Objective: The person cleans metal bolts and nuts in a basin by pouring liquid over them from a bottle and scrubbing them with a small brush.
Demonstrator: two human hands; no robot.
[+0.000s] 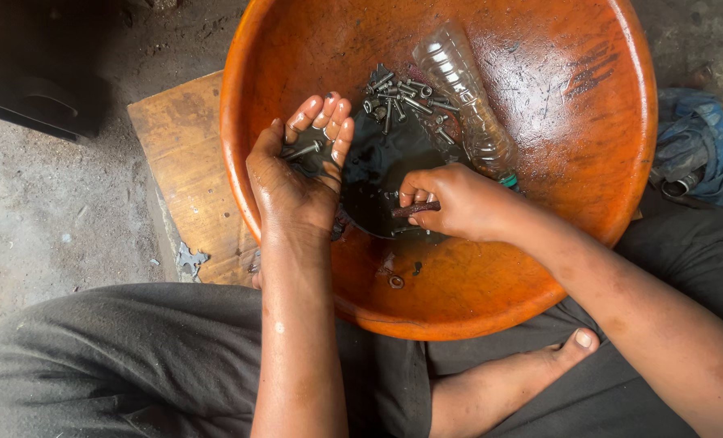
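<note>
A large orange bowl (572,122) rests on my lap with a dark oily puddle (381,174) at its bottom. My left hand (296,174) is cupped palm up over the puddle, with a bolt (303,151) and small dark parts lying in it. My right hand (450,203) grips a thin dark brush-like tool (414,210), its tip pointing left toward the left hand. A pile of several bolts and nuts (398,97) lies on the far side of the puddle. A clear plastic bottle (467,101) lies on its side next to them.
A wooden board (184,170) sits under the bowl's left side on a dirty concrete floor (45,211). A blue cloth bundle (690,150) lies right of the bowl. A loose nut (395,281) rests on the bowl's near wall. My bare foot (572,349) shows below.
</note>
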